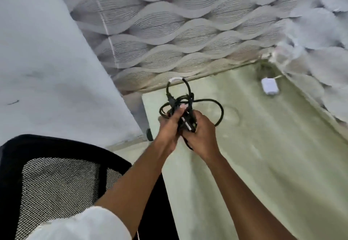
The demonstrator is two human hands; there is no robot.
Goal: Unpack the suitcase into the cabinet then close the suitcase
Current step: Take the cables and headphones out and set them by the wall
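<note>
Two hands, the left hand (166,127) and right hand (202,134), are showing, one tangled black cable bundle (188,104), one white adapter (269,87), one mesh-backed chair (56,179), one white sleeve (84,224).

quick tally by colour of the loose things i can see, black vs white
black: 2 - the cable bundle gripped by the left hand and right hand, and the mesh chair
white: 1 - the small box on the floor
total: 3
</note>
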